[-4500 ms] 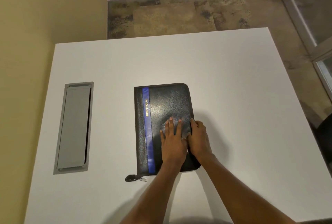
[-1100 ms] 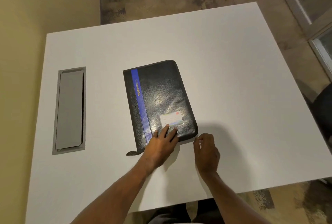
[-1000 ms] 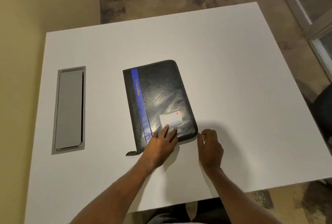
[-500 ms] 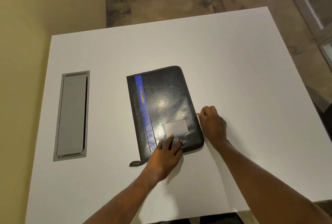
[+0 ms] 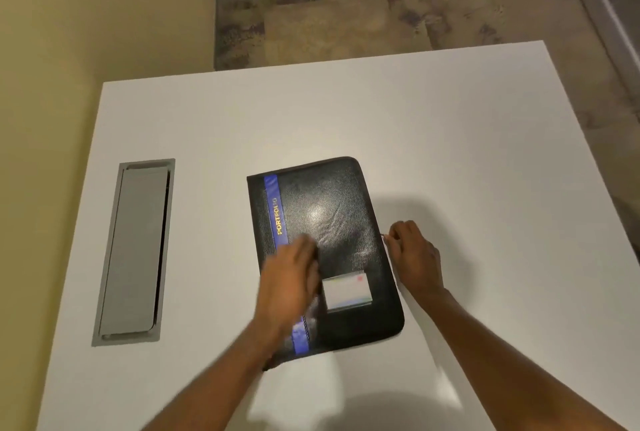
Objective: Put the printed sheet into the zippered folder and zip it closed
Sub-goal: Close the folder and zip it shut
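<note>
Now the left hand [image 5: 292,278] lies flat, blurred, on the folder [image 5: 332,223], while the right hand [image 5: 414,252] pinches its zipper pull [image 5: 383,236].

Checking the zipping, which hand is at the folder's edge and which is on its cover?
The right hand pinches at the folder's right edge; the blurred left hand lies over its cover.

White table [image 5: 450,140], yellow wall [image 5: 86,15], mottled stone floor [image 5: 381,22].
</note>
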A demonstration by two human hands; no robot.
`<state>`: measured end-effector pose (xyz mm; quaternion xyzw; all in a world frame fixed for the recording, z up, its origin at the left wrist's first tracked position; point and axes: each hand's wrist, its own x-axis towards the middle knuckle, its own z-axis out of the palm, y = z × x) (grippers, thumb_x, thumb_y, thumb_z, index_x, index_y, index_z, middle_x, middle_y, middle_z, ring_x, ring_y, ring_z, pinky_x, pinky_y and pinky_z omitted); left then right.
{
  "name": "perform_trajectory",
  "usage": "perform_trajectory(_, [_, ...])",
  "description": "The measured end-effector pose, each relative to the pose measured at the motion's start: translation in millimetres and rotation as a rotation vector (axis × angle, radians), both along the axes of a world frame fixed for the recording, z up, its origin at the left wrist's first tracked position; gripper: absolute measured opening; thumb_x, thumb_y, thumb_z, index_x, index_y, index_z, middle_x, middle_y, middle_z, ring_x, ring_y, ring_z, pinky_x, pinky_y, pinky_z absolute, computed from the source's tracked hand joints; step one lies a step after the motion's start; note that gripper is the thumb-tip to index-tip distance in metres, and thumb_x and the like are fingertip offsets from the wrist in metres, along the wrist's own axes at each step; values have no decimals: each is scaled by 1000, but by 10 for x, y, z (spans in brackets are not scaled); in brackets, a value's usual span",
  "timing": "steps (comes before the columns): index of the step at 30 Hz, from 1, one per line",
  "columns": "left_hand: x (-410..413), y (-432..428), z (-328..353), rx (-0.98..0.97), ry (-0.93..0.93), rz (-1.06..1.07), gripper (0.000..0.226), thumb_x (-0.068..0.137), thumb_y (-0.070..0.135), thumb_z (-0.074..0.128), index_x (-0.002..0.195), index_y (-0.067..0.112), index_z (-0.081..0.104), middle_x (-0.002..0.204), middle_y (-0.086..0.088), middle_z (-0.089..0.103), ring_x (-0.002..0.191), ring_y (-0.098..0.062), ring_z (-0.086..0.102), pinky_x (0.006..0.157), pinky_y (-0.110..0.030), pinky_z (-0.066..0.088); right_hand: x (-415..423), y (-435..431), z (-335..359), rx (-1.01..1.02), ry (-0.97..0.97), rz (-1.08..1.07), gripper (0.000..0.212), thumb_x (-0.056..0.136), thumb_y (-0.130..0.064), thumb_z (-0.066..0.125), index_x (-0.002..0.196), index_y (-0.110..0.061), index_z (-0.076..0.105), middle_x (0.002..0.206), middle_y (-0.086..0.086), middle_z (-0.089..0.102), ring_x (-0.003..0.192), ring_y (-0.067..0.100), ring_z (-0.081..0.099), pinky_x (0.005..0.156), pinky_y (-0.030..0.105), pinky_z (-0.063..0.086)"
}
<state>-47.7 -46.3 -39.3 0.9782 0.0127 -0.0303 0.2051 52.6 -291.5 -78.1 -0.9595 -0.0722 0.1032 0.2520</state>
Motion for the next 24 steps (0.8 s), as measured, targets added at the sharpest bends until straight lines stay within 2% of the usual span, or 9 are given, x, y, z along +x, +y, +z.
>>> perform_trajectory(3, [660, 508, -1, -5, 66, 351, 36, 99, 24, 54, 133, 12, 59, 145, -11, 55, 122, -39, 53, 96, -48, 51, 29, -34, -18, 39, 24, 6, 11, 102, -28, 59, 94, -21, 55, 90, -2, 59, 76, 27, 62, 70, 42, 53])
perform_trajectory(6, [1134, 919, -131, -26, 130, 488, 51, 102, 26, 55, 150, 10, 49, 160, -14, 43, 142, -39, 39, 109, -53, 42, 87, -38, -35, 114, 78, -5, 11, 100, -25, 62, 91, -26, 55, 83, -9, 58, 73, 16, 56, 69, 34, 48])
perform_trajectory(8, [1328, 1048, -233, -98, 166, 501, 52, 104, 26, 55, 152, 7, 48, 162, -18, 41, 150, -38, 33, 119, -51, 34, 128, -31, -53, 162, 83, -8, 7, 99, -22, 64, 96, -27, 60, 86, -12, 63, 74, 12, 57, 71, 31, 49])
perform_trajectory(11, [1470, 1000, -331, -207, 152, 511, 38, 104, 24, 57, 135, 5, 64, 145, -24, 56, 139, -44, 47, 112, -50, 41, 190, -21, -76, 210, 67, -1, 11, 98, -16, 66, 108, -21, 71, 101, -6, 71, 88, 17, 67, 80, 35, 56])
perform_trajectory(14, [1524, 867, -352, -226, 137, 579, 31, 103, 30, 56, 125, 15, 72, 137, -21, 61, 134, -40, 52, 109, -52, 43, 245, -8, -75, 220, 72, 51, 9, 99, -11, 65, 103, -15, 72, 100, 0, 70, 88, 21, 67, 81, 43, 57])
perform_trajectory(19, [1567, 746, -367, -334, 18, 689, 21, 99, 27, 62, 107, 13, 74, 122, -10, 68, 125, -32, 55, 110, -54, 39, 243, 8, -75, 269, 73, 50, 9, 99, -5, 63, 99, -11, 70, 95, 2, 71, 84, 22, 66, 80, 46, 57])
perform_trajectory(24, [1564, 706, -392, -389, 6, 743, 14, 99, 28, 59, 102, 19, 69, 120, -4, 66, 133, -32, 47, 115, -60, 28, 330, 36, -114, 350, 33, -47, 6, 96, -5, 70, 101, -9, 70, 97, 1, 70, 86, 15, 67, 82, 40, 59])
